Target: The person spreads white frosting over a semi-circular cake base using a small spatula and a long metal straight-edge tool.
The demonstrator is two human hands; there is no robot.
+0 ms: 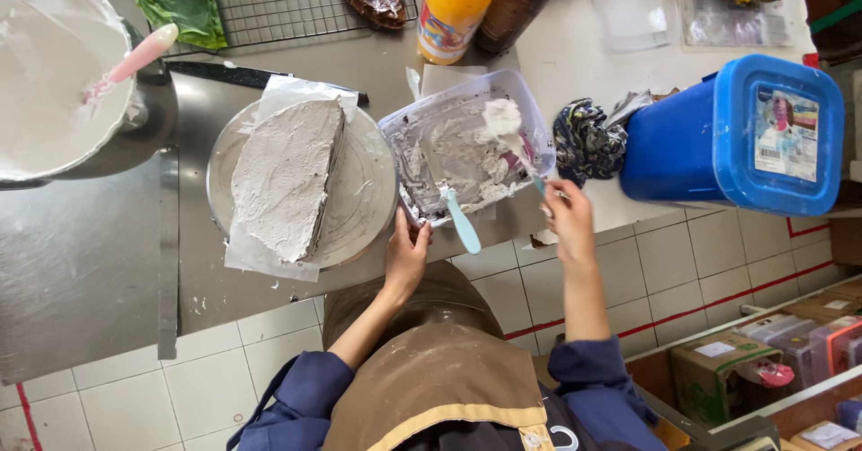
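A half-round cake (285,177) coated in pale grey cream lies on paper on a metal turntable (364,195). My left hand (407,252) rests at the turntable's near edge, fingers apart, holding nothing. My right hand (567,210) grips a spatula (519,146) loaded with a lump of cream above a clear plastic tub (539,119) smeared with cream. A light blue scraper (460,218) leans inside the tub, its handle sticking out toward me.
A large white bowl (40,137) of cream with a pink spatula (135,58) sits at the left. A blue lidded bucket (736,132) lies on its side at the right, a dark patterned cloth (585,137) beside it. Bottles (453,7) and a wire rack (287,2) stand behind.
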